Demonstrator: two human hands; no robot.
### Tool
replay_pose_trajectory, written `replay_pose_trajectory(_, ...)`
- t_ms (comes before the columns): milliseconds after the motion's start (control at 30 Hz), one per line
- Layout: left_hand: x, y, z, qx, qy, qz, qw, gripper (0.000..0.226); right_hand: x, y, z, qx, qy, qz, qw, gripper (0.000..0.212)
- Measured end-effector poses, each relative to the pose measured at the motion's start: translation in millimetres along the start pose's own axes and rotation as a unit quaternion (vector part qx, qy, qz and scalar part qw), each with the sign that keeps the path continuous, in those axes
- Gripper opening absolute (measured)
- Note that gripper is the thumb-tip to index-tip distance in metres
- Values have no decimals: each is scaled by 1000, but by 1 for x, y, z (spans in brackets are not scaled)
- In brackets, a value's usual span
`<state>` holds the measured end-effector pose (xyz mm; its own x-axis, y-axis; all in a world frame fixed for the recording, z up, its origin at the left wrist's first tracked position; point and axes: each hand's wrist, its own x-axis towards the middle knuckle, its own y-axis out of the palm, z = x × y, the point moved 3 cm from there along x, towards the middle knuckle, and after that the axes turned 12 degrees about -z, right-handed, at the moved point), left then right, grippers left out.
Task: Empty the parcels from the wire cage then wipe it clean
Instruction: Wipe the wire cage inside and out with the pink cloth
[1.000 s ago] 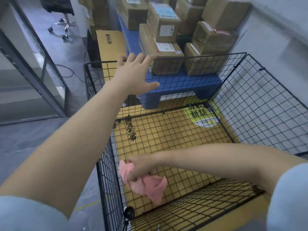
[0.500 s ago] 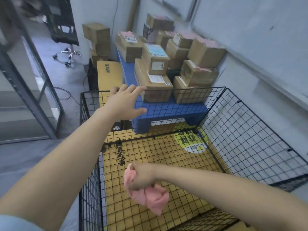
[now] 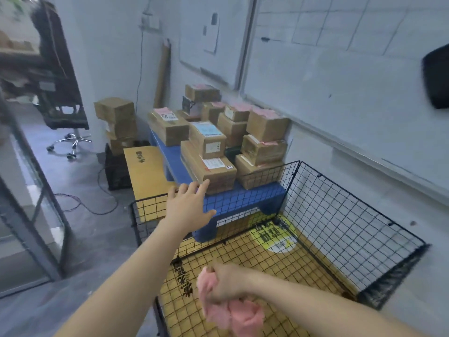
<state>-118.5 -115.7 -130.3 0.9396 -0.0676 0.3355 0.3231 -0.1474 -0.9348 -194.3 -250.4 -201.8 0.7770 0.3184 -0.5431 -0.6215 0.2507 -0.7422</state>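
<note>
Behind the work, a pale wall backs a blue stand where the parcels sit stacked, outside the wire cage. The cage floor shows only mesh over yellow cardboard, so the emptying looks done and wiping is your step now.

Your left hand is flat, fingers straight and spread, at the top rim of the far panel; I cannot tell whether it bears on the wire. Your right hand has its fingers curled tight round a bunched pink cloth, held over the near part of the cage floor.

Plant your left palm firmly on the rim, since such light panels will likely flex. Open the cloth out flatter so more of it meets the wire. Wipe the walls first, then the floor.
</note>
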Motion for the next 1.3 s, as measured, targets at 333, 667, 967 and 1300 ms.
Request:
replay_pose_trajectory(333, 5, -11, 22, -21, 148, 87, 985, 90, -37, -58, -23, 113, 129, -319, 932, 51)
replay_pose_trajectory(667, 54, 6, -6, -89, 255, 117, 956, 88, -6, -80, -39, 81, 156, -469, 866, 49)
replay_pose_trajectory(967, 125, 28, -66, -168, 340, 185, 907, 95, 23, -169, -83, 136, 195, -623, 745, 55)
replay_pose_trajectory(1300, 215, 72, -160, -242, 386, 175, 873, 99, 32, -253, -161, 36, 304, -675, 672, 49)
